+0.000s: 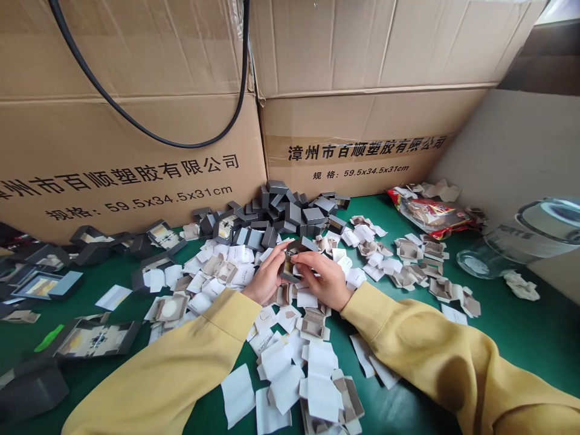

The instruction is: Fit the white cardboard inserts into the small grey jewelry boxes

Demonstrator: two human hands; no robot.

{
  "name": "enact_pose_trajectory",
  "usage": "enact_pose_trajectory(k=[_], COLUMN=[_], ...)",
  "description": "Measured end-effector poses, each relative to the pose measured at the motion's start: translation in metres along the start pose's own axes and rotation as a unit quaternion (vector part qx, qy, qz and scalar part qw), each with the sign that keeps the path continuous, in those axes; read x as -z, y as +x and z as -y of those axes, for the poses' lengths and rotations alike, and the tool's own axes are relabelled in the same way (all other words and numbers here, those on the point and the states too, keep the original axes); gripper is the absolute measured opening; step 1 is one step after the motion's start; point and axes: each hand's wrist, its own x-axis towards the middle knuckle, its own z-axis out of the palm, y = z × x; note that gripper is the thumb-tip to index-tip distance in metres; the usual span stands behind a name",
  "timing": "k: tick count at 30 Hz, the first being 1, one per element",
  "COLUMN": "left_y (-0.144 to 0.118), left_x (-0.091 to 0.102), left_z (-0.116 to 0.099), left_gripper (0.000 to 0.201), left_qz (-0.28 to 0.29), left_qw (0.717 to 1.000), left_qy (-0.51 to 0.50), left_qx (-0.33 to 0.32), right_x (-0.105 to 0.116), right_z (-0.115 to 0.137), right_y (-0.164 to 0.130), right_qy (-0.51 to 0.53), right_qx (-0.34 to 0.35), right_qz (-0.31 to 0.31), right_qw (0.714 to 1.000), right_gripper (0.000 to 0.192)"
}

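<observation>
Two cartons (190,121) are standing along the table's far edge, printed sides facing in, with a black cable (149,130) looping down across the left one. The table (521,338) is lying under a wide scatter of small parts. A heap of grey boxes (281,211) is sitting against the cartons at the middle of the far edge, and more open boxes (90,338) are lying toward the left edge. White cards (281,368) and beige inserts (408,266) are spreading from the centre toward the near edge and the right. A glass jar (521,235) is lying on its side near the right edge, with a snack bag (430,214) just behind it.

At the table's centre, both hands are meeting over the cards. The left hand (265,278) and the right hand (324,278) are each pinching one small box (292,257), fingers clamped on its sides, holding it just above the pile.
</observation>
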Motion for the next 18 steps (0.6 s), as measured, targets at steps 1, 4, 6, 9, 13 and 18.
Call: enact_pose_trajectory(k=[1,4,6,9,13,18], left_y=[-0.0002,-0.0018,-0.0032,-0.0037,-0.0024,-0.0037], left_x=[0.0006,0.0011,0.0004,-0.0001,0.0008,0.0035], left_z=[0.0005,0.0004,-0.0006,-0.002,-0.0025,-0.0004], left_gripper=[0.032,0.037,0.042,0.049,0.048,0.055], left_qz=[0.005,0.024,0.034,0.035,0.025,0.035], left_qw=[1.0,1.0,0.999,0.999,0.999,0.999], left_qy=[0.0,0.001,0.008,0.006,-0.015,0.018], left_qx=[0.001,0.004,0.01,0.022,0.024,0.031], right_x=[0.0,0.0001,0.0001,0.0,0.0001,-0.0004], right_z=[0.0,0.0007,0.0015,0.0022,0.0013,-0.0011], right_y=[0.0,0.0002,0.0003,0.0,-0.0012,-0.0027], right_qy=[0.001,-0.003,-0.01,-0.019,-0.01,-0.004], right_qx=[-0.009,-0.029,-0.029,-0.012,0.006,0.04], right_qz=[0.002,0.003,0.001,0.004,0.004,0.0], right_qw=[1.0,1.0,1.0,1.0,1.0,0.999], right_gripper=[0.025,0.024,0.024,0.026,0.032,0.038])
